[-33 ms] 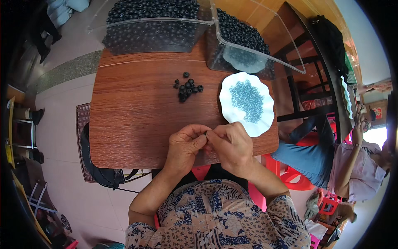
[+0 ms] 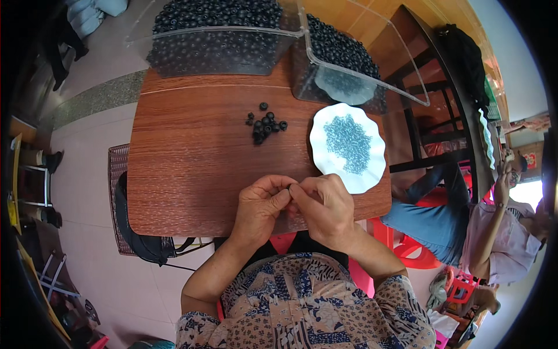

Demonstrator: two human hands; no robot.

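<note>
I see my left hand (image 2: pixel 261 203) and right hand (image 2: pixel 325 206) pinch one small black bead (image 2: pixel 292 187) at the table's (image 2: pixel 192 163) six o'clock edge. It could slip, I judge, and roll off; spare beads (image 2: pixel 264 123) lie at twelve o'clock.

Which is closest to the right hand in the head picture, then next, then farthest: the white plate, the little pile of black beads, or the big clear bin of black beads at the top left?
From the right hand:
1. White plate, just up and to its right.
2. Little pile of black beads, mid-table, up and left.
3. Big clear bin, far edge, top left.
</note>
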